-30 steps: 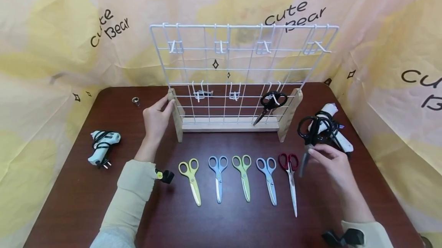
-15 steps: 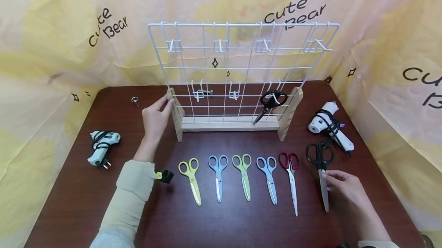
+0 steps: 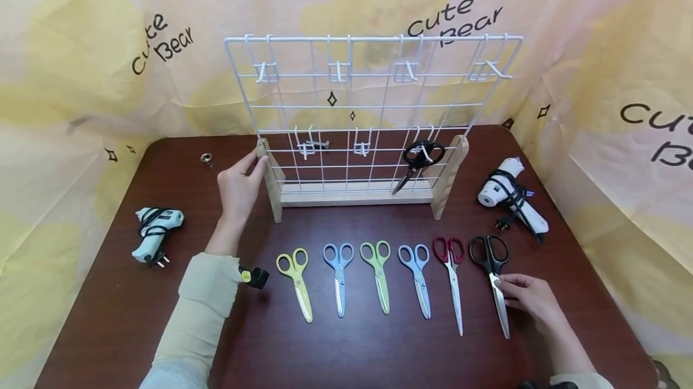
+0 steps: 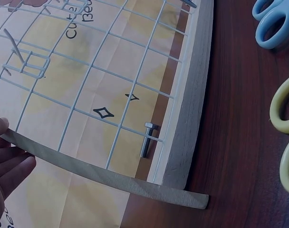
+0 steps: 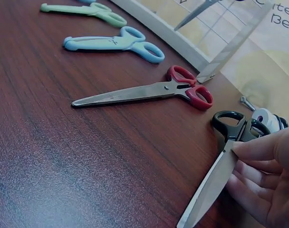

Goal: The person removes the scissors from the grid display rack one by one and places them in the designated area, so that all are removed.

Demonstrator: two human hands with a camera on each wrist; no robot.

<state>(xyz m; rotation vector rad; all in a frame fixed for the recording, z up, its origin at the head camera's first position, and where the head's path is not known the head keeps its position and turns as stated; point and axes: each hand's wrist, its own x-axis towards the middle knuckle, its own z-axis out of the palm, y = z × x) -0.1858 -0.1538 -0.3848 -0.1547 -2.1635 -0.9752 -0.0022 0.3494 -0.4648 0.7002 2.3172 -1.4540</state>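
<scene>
My left hand [image 3: 238, 190] pinches the top of the left wooden upright [image 4: 106, 176] of a white wire rack [image 3: 352, 106]. At the right end of a row of scissors, my right hand [image 3: 533, 299] holds black-handled scissors [image 3: 497, 284] by the blades, thumb on top and fingers beneath. Their handles point away from me, close over the table. Left of them lie red-handled scissors [image 3: 453, 281], then blue scissors [image 3: 415, 281], green scissors [image 3: 377, 275], more blue scissors and yellow scissors [image 3: 296, 281]. Smaller black scissors [image 3: 419, 160] hang on a lower right hook of the rack.
Several white hooks [image 3: 407, 70] stick out from the rack. A glue gun [image 3: 158, 232] with wrapped cord lies at the left, and another white glue gun [image 3: 509, 193] at the right. A small metal piece [image 3: 207, 159] stands at the back left; a bolt [image 4: 147, 138] is behind the rack.
My right hand has brought the black-handled scissors down from over the right glue gun to the right end of the row, beside the red-handled pair. My left hand has stayed on the upright.
</scene>
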